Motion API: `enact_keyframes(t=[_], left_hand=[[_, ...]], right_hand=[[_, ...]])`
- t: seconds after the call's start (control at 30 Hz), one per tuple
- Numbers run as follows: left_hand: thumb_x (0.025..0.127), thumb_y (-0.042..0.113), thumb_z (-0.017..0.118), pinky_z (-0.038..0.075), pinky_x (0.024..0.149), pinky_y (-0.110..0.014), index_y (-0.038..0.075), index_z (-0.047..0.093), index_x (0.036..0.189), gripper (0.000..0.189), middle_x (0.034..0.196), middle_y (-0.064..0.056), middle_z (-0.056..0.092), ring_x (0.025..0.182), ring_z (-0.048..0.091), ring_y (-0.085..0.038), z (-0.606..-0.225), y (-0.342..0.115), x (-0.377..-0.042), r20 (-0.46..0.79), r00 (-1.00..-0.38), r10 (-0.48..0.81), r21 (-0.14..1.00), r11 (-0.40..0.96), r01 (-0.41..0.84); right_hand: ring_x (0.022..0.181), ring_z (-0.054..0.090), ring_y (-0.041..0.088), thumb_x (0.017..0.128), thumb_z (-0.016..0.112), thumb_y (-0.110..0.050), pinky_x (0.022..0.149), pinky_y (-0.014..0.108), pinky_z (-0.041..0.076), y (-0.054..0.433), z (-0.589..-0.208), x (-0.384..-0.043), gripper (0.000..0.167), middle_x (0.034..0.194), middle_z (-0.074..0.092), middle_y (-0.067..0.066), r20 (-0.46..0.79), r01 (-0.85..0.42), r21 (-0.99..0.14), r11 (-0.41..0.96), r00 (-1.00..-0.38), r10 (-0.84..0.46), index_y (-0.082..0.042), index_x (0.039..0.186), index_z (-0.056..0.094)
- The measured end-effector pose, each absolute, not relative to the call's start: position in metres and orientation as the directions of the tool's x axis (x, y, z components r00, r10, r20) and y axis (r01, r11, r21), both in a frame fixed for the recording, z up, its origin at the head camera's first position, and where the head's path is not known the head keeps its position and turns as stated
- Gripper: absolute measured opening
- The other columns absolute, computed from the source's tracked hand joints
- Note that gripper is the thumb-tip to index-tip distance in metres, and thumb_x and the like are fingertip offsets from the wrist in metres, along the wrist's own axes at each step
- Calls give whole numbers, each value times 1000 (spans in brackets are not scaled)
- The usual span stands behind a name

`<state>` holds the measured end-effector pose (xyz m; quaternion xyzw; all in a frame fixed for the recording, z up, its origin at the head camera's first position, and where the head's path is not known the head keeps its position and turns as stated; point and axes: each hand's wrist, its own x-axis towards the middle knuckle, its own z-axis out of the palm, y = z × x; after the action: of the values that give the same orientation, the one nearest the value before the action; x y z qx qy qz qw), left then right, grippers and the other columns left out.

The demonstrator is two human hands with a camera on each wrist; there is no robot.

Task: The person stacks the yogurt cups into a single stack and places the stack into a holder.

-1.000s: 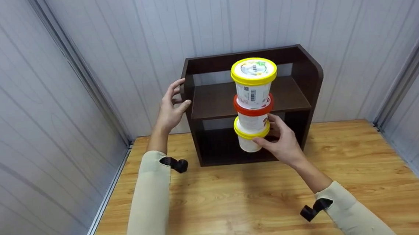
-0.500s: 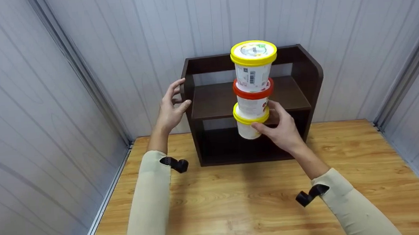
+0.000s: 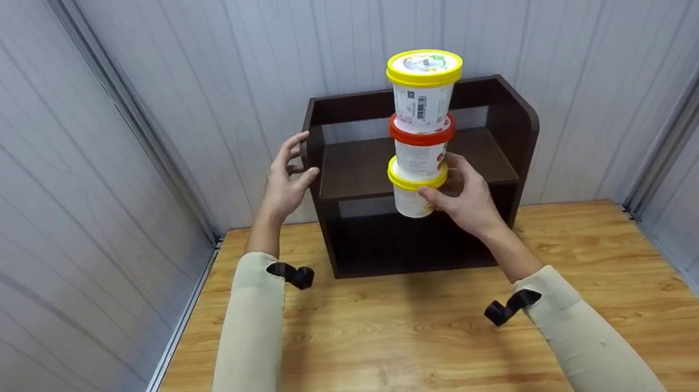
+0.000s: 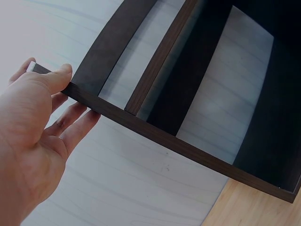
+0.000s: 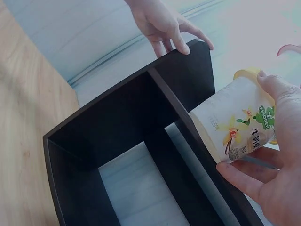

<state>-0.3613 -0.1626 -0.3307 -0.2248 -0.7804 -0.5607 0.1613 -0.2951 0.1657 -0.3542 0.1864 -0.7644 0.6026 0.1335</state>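
Note:
A stack of three white tubs is held up in front of the dark brown shelf unit (image 3: 354,168). The top tub (image 3: 423,106) has a yellow lid, the middle tub (image 3: 419,157) a red lid, and the bottom tub (image 3: 408,203) a yellow lid. My right hand (image 3: 472,203) grips the bottom tub from the right, thumb and fingers round its side. In the right wrist view this tub (image 5: 240,122) shows a flower print and a green logo. On the left, my left hand (image 3: 287,185) holds the unit's side panel (image 4: 155,129), thumb and fingers on opposite faces.
The unit has an upper shelf board (image 3: 359,158) and a lower compartment (image 3: 371,243). It stands on a wooden floor (image 3: 384,341) against a pale panelled wall (image 3: 241,56), with side walls to left and right.
My right hand has raised the whole stack, from in front of the lower compartment to about the height of the upper shelf. My left hand has stayed on the side panel.

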Motion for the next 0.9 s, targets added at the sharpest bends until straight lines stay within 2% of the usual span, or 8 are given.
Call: enact_keyframes(t=[0.2, 0.4, 0.63, 0.8, 0.9], left_hand=[[97, -3, 62, 54, 92, -46, 18, 43, 153, 63, 148, -20, 41, 117, 57, -39, -331, -162, -361, 471, -868, 157, 816, 295, 496], [97, -4, 62, 53, 93, -49, 17, 43, 152, 62, 149, -21, 40, 122, 54, -44, -332, -162, -362, 485, -859, 163, 811, 284, 511], [97, -6, 62, 55, 91, -43, 16, 42, 152, 63, 149, -24, 39, 122, 53, -48, -330, -163, -361, 486, -857, 171, 815, 266, 515], [96, -5, 63, 54, 92, -48, 17, 43, 152, 63, 150, -21, 39, 125, 52, -45, -336, -165, -369, 497, -853, 160, 806, 280, 522], [97, -3, 63, 54, 92, -47, 21, 43, 153, 64, 149, -19, 41, 121, 56, -42, -344, -168, -379, 498, -854, 153, 802, 294, 520]], right_hand=[[103, 65, 34, 90, 79, -15, 79, 46, 61, 164, -349, -297, 68, 127, 62, 21, 435, -451, -878, 159, -892, -124, -2, 146, 43], [105, 65, 32, 90, 78, -16, 80, 31, 58, 163, -345, -303, 68, 128, 63, 20, 469, -480, -847, 228, -877, -105, -1, 146, 43], [104, 66, 27, 86, 82, -35, 79, 32, 57, 171, -367, -337, 75, 127, 64, 12, 463, -467, -848, 251, -883, -78, -12, 147, 45], [103, 66, 27, 85, 83, -38, 78, 31, 57, 168, -367, -344, 76, 127, 64, 13, 465, -461, -845, 270, -884, -55, -12, 147, 45], [103, 66, 26, 84, 83, -41, 79, 32, 57, 167, -366, -347, 77, 125, 65, 12, 468, -456, -836, 305, -883, -37, -13, 146, 47]])
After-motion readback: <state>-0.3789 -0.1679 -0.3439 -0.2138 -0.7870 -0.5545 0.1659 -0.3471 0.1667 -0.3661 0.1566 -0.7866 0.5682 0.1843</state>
